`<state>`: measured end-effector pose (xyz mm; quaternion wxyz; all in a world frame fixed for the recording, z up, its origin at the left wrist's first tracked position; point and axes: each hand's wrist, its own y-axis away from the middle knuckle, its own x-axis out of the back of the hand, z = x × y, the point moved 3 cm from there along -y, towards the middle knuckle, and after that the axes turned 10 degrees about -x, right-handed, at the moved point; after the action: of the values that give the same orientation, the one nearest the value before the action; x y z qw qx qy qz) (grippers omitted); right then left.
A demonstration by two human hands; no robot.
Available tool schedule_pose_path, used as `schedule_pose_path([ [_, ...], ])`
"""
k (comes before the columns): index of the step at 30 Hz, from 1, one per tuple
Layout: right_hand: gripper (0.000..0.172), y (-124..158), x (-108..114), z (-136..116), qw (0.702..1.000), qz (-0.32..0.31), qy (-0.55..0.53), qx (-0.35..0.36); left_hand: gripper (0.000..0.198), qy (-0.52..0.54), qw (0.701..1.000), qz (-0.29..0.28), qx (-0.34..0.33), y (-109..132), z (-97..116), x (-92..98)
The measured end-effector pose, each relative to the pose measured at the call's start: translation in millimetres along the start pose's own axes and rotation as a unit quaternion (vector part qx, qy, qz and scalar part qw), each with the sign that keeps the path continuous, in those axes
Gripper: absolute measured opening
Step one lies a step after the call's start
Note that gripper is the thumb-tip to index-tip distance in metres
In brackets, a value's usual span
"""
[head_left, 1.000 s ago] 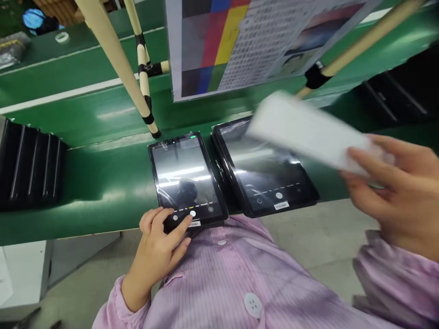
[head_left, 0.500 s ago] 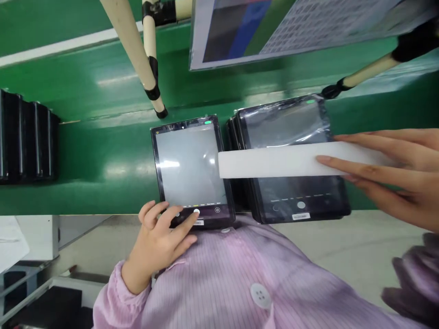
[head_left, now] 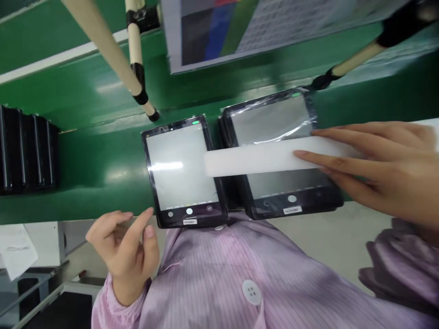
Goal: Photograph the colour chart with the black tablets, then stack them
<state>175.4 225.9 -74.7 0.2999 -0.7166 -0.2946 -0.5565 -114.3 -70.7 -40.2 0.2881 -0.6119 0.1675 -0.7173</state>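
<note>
My right hand (head_left: 380, 164) grips a flat white strip (head_left: 250, 160) between its fingers. The strip reaches left over a stack of black tablets, its far end above the edge of another tablet (head_left: 181, 173). That left tablet lies on the green bench with a camera screen lit. The top tablet of the stack (head_left: 277, 187) shows a similar screen under clear film. Off the left tablet's lower left corner, my left hand (head_left: 125, 246) holds nothing, its fingers bent and apart.
Several black tablets (head_left: 27, 151) stand in a row at the far left of the green bench (head_left: 99, 178). Cream pipes with black joints (head_left: 140, 87) rise behind the tablets. A printed sheet (head_left: 219, 36) hangs at the back. White paper (head_left: 17, 249) lies at lower left.
My left hand has lifted off the tablet's lower edge and moved left. My right hand still holds the white strip. The whole view has shifted slightly.
</note>
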Motion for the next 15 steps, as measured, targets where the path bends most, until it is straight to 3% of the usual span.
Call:
schedule_pose_path([
  [3,0.046,7.3,6.0,4.5,0.998,0.029,-0.027,0.039,0.029,0.040,0.993,-0.075,-0.077,-26.4,35.0,-18.3],
  [7,0.033,34.3,13.5,44.1,0.998,0.057,-0.019,-0.021,0.024,0.118,0.967,-0.135,-0.179,-51.7,84.0,-44.2],
  [11,0.030,69.0,18.1,89.0,0.993,0.082,-0.007,-0.085,0.028,0.119,0.953,-0.176,-0.215,-68.0,118.3,-68.9],
  [15,0.031,88.5,17.6,109.0,0.990,0.084,-0.005,-0.112,0.029,0.108,0.938,-0.217,-0.248,-76.3,141.1,-89.4],
])
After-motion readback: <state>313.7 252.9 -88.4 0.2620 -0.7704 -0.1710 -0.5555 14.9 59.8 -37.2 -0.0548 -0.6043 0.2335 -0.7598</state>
